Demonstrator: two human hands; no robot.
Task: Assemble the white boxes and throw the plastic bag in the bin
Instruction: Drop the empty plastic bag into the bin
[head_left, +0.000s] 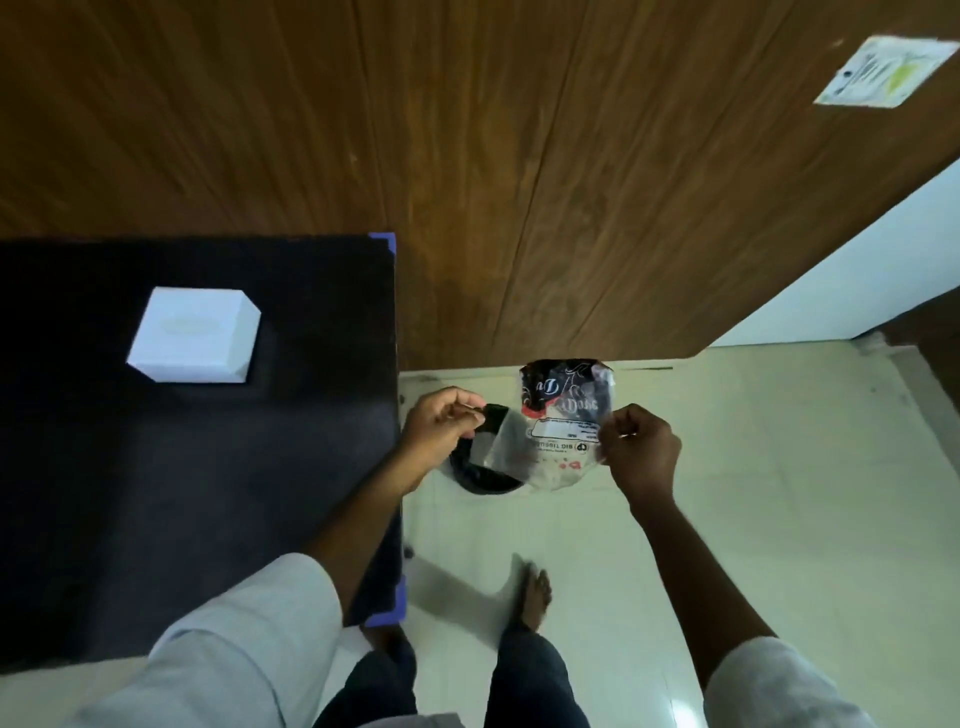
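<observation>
Two hands, left hand (441, 423) and right hand (641, 447), pinch opposite edges of the plastic bag (558, 431) above a black-lined bin (483, 475); one assembled white box (195, 338) rests on the black table (156, 493).

A black bin (475, 475) on the floor was mostly hidden behind the clear plastic bag (558, 441) held over it; only its lower left rim showed, and its contents could not be seen. The bag's printing appeared reversed and blurred, mostly unreadable. The left hand (441, 431) covered the bag's left edge and the right hand (641, 449) its right edge, fingertips curled out of sight. The black table (208, 467) was cut off by the picture's left edge. The faint mark on the lid of the white box (195, 338) was too pale to read. A paper label (885, 70) on the wood panel was blurred, its text illegible. One bare foot (535, 597) showed; the other was largely hidden beneath the table's near right corner.
</observation>
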